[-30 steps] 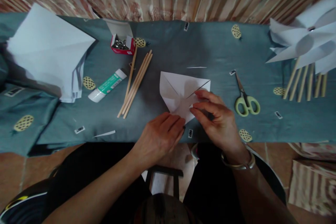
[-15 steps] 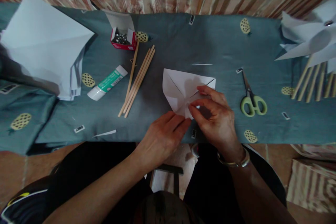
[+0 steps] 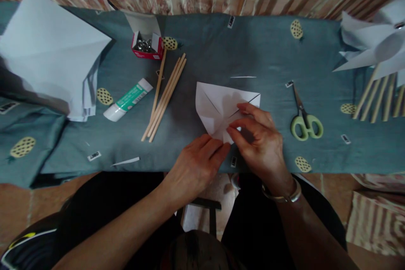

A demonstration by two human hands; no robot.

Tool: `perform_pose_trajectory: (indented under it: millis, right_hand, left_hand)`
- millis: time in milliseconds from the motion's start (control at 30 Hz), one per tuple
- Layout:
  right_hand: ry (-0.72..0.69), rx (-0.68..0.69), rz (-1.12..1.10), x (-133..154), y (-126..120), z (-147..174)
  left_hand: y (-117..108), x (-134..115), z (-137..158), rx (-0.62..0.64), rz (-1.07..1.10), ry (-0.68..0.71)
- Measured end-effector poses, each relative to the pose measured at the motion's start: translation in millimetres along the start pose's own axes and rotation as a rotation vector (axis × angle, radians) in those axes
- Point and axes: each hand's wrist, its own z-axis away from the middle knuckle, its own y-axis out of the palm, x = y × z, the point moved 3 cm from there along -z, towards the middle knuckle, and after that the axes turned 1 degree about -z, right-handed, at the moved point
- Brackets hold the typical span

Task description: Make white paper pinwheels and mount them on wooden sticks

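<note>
A white sheet of paper with slits running from its corners toward the middle lies on the cloth in front of me. My left hand is closed at its near edge, fingertips gripping the paper. With thumb and index finger pinched, my right hand holds a part of the same paper close to its centre. The pinched bit is mostly hidden by the fingers. Green-handled scissors lie just right of my right hand. Several thin wooden sticks rest to the left of the paper.
A glue tube and an opened red box of metal pieces lie left. Stacked white paper covers the far left. Paper pinwheels on sticks are at far right. Paper slivers lie on the green tablecloth.
Both hands and the paper hold almost the same position. The view has shifted very slightly; nothing was taken up or let go.
</note>
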Motion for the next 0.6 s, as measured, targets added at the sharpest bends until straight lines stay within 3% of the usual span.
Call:
perform_pose_trajectory:
  millis: [600]
  right_hand:
    - [-0.071, 0.001, 0.013, 2.0, 1.5, 1.9]
  left_hand:
    - [-0.6, 0.2, 0.8, -0.004, 0.016, 0.004]
